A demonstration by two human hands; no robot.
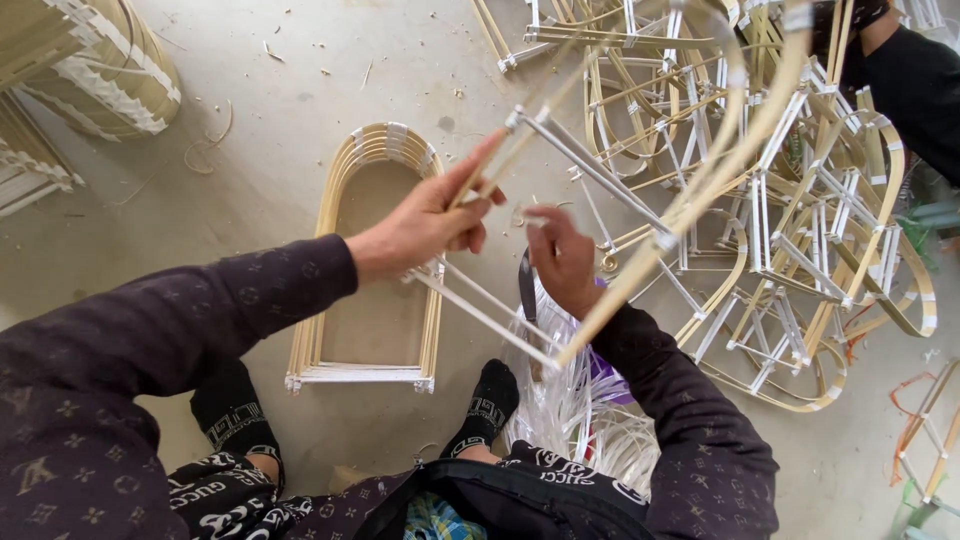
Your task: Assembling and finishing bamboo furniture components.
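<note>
- Hands at work on a bamboo frame, seen from above by a person seated on a concrete floor.
- Left hand is clamped around one slat of the frame, fingers closed, holding it raised over the lap.
- Right hand sits just beside it, fingers pinched together on what looks like a thin binding strip; the exact hold is hard to see.
- Progress, as a judgement: the frame's curved arch and white-wrapped joints look assembled, with one joint near the hands apparently being tied.
- Finished arched frames lie stacked on the floor ahead; a large tangled pile of similar frames fills the right side.
- Bundle of white strips lies by the feet.
- No packages, labels or signs are visible on the floor.
- Another person's dark sleeve shows at top right.
</note>
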